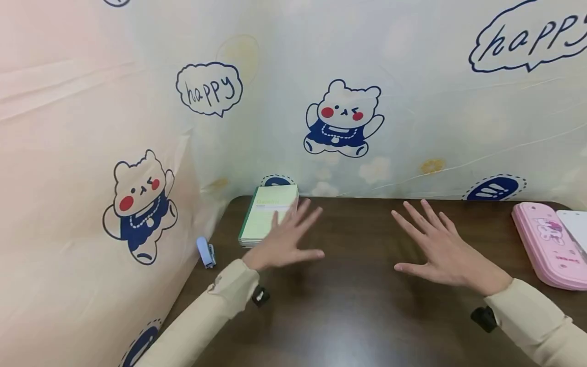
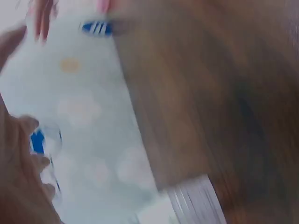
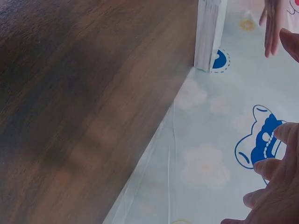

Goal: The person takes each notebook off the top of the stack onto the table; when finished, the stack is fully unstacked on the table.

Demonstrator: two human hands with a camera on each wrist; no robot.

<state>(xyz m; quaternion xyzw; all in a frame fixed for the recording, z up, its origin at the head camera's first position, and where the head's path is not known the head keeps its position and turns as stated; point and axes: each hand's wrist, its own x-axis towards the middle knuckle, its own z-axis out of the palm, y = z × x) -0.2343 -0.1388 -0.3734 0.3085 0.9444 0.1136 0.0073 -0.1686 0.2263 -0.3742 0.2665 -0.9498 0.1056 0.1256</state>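
My left hand (image 1: 285, 237) hovers with spread fingers over the dark table, partly in front of a stack of pale green notebooks (image 1: 263, 216). My right hand (image 1: 437, 250) is also held above the table, fingers splayed and holding nothing. In the blurred left wrist view, the stack's page edges (image 2: 196, 200) show at the bottom and my left fingers (image 2: 35, 163) at the left side. The right wrist view has my right fingers (image 3: 268, 168) at its right edge and the notebook stack (image 3: 208, 37) at the top.
A small blue stapler (image 1: 206, 252) lies near the table's left edge. At the right are a pink pencil case (image 1: 548, 244) and a white object (image 1: 574, 229) partly cut off by the frame. A printed cloth (image 1: 275, 127) hangs behind the brown table (image 1: 348, 306) and along its left side.
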